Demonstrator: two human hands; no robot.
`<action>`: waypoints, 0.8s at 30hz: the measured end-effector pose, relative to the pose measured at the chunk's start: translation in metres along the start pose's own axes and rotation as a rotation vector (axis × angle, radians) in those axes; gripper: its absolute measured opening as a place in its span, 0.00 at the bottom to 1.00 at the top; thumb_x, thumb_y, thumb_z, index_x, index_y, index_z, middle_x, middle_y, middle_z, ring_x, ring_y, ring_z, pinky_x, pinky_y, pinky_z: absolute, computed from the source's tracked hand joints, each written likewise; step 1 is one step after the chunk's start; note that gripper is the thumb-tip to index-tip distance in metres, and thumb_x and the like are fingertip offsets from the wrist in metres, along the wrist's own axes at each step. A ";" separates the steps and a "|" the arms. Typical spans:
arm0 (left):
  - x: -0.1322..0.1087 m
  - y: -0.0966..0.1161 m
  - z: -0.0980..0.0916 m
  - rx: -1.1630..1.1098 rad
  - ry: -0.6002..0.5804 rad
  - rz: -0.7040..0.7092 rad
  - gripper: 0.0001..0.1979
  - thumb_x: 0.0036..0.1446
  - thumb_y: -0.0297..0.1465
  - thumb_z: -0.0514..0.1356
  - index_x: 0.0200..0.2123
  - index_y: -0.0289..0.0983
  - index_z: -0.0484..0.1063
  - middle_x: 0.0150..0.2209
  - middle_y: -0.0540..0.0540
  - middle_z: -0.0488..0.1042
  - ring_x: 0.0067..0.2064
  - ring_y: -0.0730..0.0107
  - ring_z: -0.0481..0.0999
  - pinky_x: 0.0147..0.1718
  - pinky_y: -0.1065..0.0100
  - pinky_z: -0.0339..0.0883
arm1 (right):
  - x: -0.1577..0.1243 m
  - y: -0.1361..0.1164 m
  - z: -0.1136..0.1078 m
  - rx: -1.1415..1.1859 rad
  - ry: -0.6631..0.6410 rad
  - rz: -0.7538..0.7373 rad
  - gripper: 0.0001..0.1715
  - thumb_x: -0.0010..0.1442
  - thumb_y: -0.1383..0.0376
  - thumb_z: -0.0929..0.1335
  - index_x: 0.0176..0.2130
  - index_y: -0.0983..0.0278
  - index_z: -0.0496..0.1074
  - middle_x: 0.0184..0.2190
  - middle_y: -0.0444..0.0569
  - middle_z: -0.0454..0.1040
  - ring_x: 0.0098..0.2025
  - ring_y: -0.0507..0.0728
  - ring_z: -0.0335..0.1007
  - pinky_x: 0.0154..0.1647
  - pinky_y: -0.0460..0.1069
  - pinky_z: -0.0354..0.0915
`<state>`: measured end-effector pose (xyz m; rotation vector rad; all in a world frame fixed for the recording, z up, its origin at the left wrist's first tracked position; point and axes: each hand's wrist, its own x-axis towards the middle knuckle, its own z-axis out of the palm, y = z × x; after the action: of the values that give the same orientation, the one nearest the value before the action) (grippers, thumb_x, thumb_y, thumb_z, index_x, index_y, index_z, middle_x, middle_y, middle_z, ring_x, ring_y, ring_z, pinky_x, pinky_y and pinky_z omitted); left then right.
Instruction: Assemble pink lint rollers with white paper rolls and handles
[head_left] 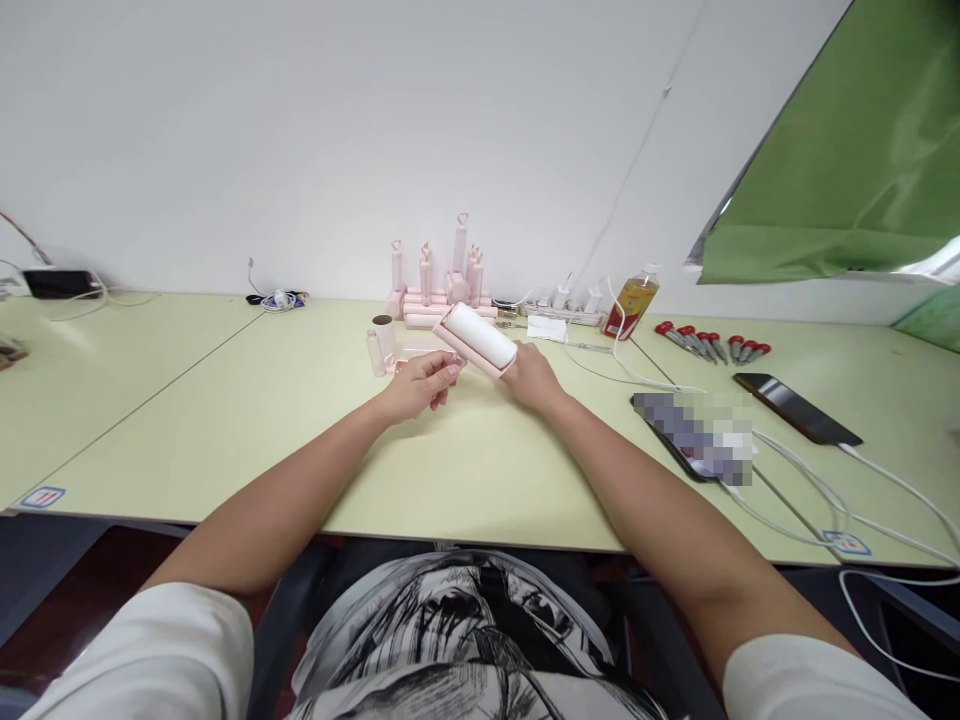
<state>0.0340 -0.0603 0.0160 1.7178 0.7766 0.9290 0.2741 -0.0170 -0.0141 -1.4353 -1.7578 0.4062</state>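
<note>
Above the table, a lint roller (480, 336) with a white roll in a pale pink casing is tilted down to the right. My right hand (531, 375) grips it at its lower right end, with most of the fingers hidden behind the casing. By its left side my left hand (421, 385) is closed in a pinch. A small pinkish bit shows at those fingertips, too small to name. Just beyond the left hand stand a pink roll with a brown cardboard core (383, 328) and a short pink handle (376, 353).
Several pink handles (425, 275) stand upright on stacked pink casings (420, 314) by the wall. To the right are a power strip (577, 313), a drink bottle (631, 300), red-handled screwdrivers (697, 343), two phones (796, 408) and white cables (900, 485). A coiled cable (279, 300) lies back left.
</note>
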 end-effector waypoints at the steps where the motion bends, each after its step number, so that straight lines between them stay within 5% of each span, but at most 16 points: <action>1: 0.000 0.000 0.000 0.016 -0.009 -0.006 0.22 0.57 0.51 0.60 0.33 0.36 0.67 0.30 0.51 0.64 0.24 0.79 0.67 0.19 0.75 0.60 | 0.001 -0.002 -0.004 0.120 0.058 0.035 0.19 0.50 0.60 0.71 0.43 0.62 0.70 0.42 0.53 0.72 0.45 0.63 0.68 0.48 0.58 0.66; 5: -0.002 0.001 -0.002 0.069 -0.028 -0.062 0.21 0.58 0.50 0.58 0.31 0.37 0.66 0.31 0.50 0.64 0.23 0.80 0.67 0.18 0.75 0.60 | 0.000 -0.017 -0.025 0.858 0.115 0.200 0.17 0.52 0.56 0.71 0.39 0.57 0.63 0.36 0.43 0.72 0.35 0.54 0.70 0.39 0.53 0.71; 8: -0.001 -0.001 -0.003 0.092 -0.022 -0.095 0.19 0.59 0.49 0.58 0.32 0.37 0.66 0.33 0.50 0.65 0.23 0.80 0.68 0.18 0.75 0.61 | -0.005 -0.034 -0.031 1.120 0.050 0.244 0.19 0.50 0.58 0.73 0.36 0.58 0.60 0.33 0.40 0.72 0.35 0.52 0.73 0.40 0.52 0.73; 13: 0.000 -0.004 -0.003 0.090 0.000 -0.112 0.18 0.59 0.47 0.58 0.31 0.36 0.67 0.32 0.50 0.65 0.23 0.80 0.67 0.18 0.75 0.60 | -0.017 -0.052 -0.022 1.146 -0.007 0.307 0.22 0.48 0.64 0.74 0.33 0.58 0.56 0.31 0.38 0.71 0.31 0.50 0.70 0.31 0.47 0.72; 24: 0.000 -0.003 -0.004 0.112 -0.004 -0.115 0.17 0.59 0.45 0.58 0.31 0.36 0.67 0.32 0.49 0.65 0.23 0.81 0.67 0.18 0.76 0.60 | -0.018 -0.048 -0.017 1.122 -0.007 0.307 0.29 0.44 0.59 0.77 0.32 0.59 0.54 0.28 0.36 0.68 0.31 0.50 0.68 0.32 0.46 0.70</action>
<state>0.0306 -0.0576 0.0137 1.7511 0.9293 0.8168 0.2553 -0.0524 0.0227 -0.8313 -0.9575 1.3009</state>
